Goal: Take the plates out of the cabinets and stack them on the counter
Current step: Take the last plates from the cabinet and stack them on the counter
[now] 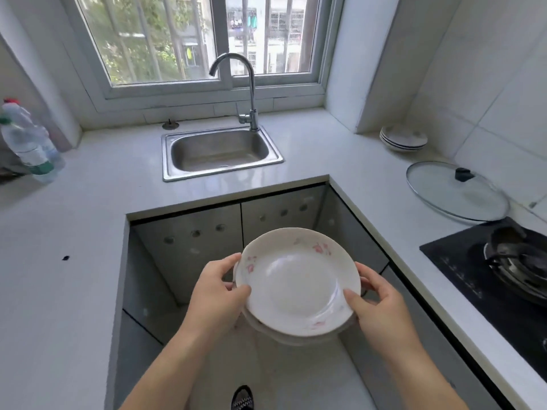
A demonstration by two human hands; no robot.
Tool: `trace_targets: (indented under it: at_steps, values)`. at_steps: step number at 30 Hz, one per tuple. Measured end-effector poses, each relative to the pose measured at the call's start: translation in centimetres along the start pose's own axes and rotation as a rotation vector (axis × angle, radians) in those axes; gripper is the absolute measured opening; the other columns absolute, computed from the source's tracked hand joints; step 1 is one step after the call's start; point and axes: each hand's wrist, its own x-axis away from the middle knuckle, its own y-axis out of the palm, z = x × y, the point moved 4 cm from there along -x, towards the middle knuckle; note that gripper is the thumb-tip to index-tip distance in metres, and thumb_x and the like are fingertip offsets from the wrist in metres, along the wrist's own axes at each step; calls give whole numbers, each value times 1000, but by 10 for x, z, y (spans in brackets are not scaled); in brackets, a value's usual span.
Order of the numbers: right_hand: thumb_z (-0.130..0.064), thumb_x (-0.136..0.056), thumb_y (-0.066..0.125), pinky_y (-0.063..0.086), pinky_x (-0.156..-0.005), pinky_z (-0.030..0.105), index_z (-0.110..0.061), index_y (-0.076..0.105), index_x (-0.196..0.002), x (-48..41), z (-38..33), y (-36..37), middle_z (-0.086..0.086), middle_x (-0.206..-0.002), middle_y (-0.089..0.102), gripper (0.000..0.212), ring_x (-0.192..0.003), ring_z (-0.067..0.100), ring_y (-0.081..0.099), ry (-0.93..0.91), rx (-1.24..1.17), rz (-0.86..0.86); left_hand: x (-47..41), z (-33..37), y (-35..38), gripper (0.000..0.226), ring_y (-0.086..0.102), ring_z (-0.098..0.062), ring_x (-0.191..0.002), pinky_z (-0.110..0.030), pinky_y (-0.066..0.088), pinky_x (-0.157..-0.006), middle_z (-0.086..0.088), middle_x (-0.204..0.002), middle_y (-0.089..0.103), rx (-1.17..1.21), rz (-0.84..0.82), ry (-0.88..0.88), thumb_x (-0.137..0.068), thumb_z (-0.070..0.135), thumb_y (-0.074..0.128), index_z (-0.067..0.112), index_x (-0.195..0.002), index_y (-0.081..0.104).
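White, pink-flowered plates held in both hands at lower centre of the frame, not yet on the counter.

The plates (296,279), one flowered on top with at least one more rim showing beneath, hang in front of the grey cabinet doors (189,232). The left hand (216,288) clasps their left edge and the right hand (381,309) their right edge, thumbs over the rim and the other fingers mostly hidden underneath. The top plate looks slightly offset from the one below, so I would keep the pile level and the thumbs pressing down. A likely landing spot is the blue-rimmed stack (403,139) on the counter (340,149) at upper right. Pass clear of the glass lid (455,190) and the black hob (473,279), then lower the pile centred and gently.
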Motion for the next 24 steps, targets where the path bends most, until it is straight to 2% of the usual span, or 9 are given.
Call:
trace_targets:
  at_steps: [2,4,9,12,16,21,24]
  values:
    - [-1,-86,60,54,-73,29,-28,59,-118,-27,-16,13,-9,-102,65,43,-85,12,67,-6,-24,36,-37,15,-4,57,66,-12,-86,-24,54,-70,7,-121,55,-9,-29,22,-77,-1,56,29,-126,52]
    - [0,-86,59,56,-80,35,-29,58,-118,-52,-26,23,-10,-105,64,44,-85,14,68,-8,-50,76,-72,26,-4,58,66,-13,-85,-33,56,-78,6,-121,55,-19,-54,38,-77,0,57,30,-126,52]
    - [-1,-86,59,56,-84,41,-26,57,-124,-97,-36,24,-11,-108,64,46,-80,7,68,18,-74,146,-133,48,14,57,66,-11,-85,-30,56,-75,8,-119,55,-49,-139,41,-77,1,60,31,-125,53]
    - [-2,-88,58,58,-76,34,-27,55,-125,-124,-40,16,-7,-111,63,45,-74,-2,66,36,-67,179,-166,57,35,60,67,-10,-84,-30,56,-75,4,-118,58,-68,-207,33,-75,3,61,34,-126,51]
    - [0,-87,57,55,-67,23,-27,57,-123,-169,-41,-3,-14,-109,61,44,-74,-7,64,55,-88,236,-211,71,72,63,68,-13,-83,-34,57,-77,-3,-116,62,-95,-285,7,-74,4,60,37,-126,50]
    - [-5,-87,60,49,-67,18,-34,58,-118,-247,-47,-37,-17,-107,61,43,-87,0,62,60,-72,301,-278,105,136,67,69,-14,-81,-38,56,-81,-3,-116,61,-99,-351,9,-62,17,60,37,-126,50]
    - [-6,-87,59,56,-75,32,-37,58,-118,-298,-54,-65,-18,-110,60,43,-87,9,65,92,-88,328,-318,136,183,64,70,-12,-80,-40,57,-80,2,-119,57,-111,-393,51,-63,17,60,37,-123,54]
